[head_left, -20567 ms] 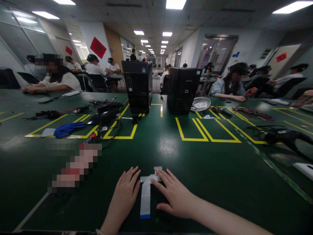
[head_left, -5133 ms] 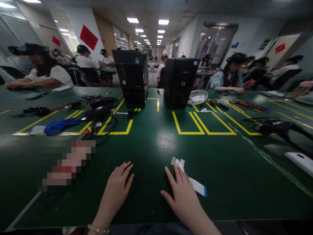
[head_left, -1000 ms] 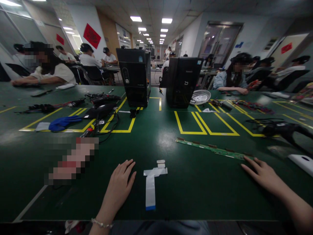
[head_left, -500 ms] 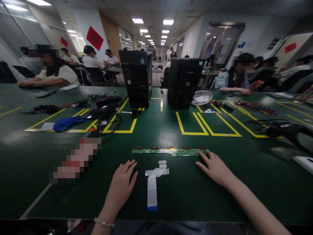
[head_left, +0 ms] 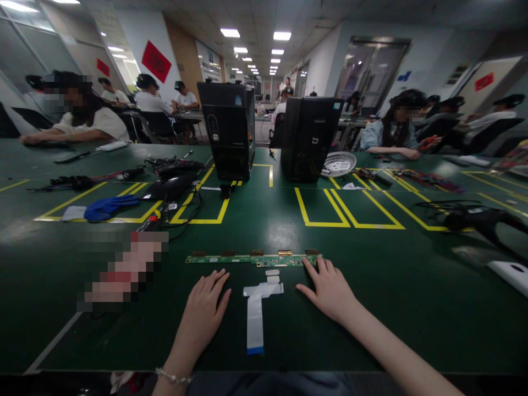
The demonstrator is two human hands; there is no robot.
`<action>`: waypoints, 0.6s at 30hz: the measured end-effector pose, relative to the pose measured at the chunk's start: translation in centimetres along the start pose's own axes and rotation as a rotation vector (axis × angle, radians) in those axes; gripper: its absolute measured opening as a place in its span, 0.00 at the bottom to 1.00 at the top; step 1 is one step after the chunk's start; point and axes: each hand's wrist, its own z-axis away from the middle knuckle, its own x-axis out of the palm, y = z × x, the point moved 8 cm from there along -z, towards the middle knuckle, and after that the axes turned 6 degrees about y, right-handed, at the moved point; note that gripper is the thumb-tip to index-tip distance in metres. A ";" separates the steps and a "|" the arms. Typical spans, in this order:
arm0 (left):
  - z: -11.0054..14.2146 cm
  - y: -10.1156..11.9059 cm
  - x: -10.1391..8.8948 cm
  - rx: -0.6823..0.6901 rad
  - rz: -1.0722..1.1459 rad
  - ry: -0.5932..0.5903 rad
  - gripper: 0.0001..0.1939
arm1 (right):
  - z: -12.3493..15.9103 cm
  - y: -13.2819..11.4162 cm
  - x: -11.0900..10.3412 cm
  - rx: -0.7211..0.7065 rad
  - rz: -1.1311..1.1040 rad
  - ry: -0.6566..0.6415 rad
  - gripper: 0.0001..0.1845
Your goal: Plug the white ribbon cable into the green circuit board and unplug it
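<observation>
A long, narrow green circuit board [head_left: 231, 259] with several brown tabs along its far edge lies across the table. My right hand [head_left: 330, 286] rests its fingertips on the board's right end, fingers spread and thumb out to the side. My left hand [head_left: 206, 302] lies palm down on the table, holding nothing, its fingers stretched toward the board but apart from it. Between my hands lies a white flat ribbon cable [head_left: 254, 319], bent into a T shape with a blue near end. A small white connector piece [head_left: 273, 276] sits at its top.
Two black computer towers [head_left: 229, 132] [head_left: 311, 137] stand at the back. Left are a blue glove [head_left: 109, 208], black cables [head_left: 66, 183] and a pixelated item [head_left: 124, 269]. Right are a white basket [head_left: 339, 164] and a black cabled device [head_left: 474, 219]. Co-workers sit beyond.
My right hand has moved left with its fingertips on the circuit board, and the board has slid left along the table. My left hand and the ribbon cable have stayed in place.
</observation>
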 end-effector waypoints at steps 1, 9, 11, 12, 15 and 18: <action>0.0 0.0 0.0 0.001 -0.004 -0.003 0.21 | -0.1 -0.3 -0.1 0.001 -0.002 -0.013 0.43; 0.0 0.2 0.0 0.007 0.003 -0.004 0.21 | -0.4 -0.4 -1.0 -0.010 0.028 -0.063 0.39; -0.1 0.2 -0.1 0.003 0.007 0.002 0.21 | -0.6 -0.1 -1.9 -0.020 -0.004 -0.025 0.38; -0.1 0.1 -0.1 0.001 0.007 0.003 0.21 | -0.7 -0.1 -2.5 -0.042 -0.029 0.002 0.36; -0.1 0.1 -0.2 0.006 0.001 0.005 0.20 | -1.0 -1.1 -3.9 -0.218 -0.125 0.080 0.28; -0.2 0.8 -0.6 0.017 -0.003 0.041 0.20 | -0.8 -2.4 -4.3 -0.397 -0.229 0.127 0.23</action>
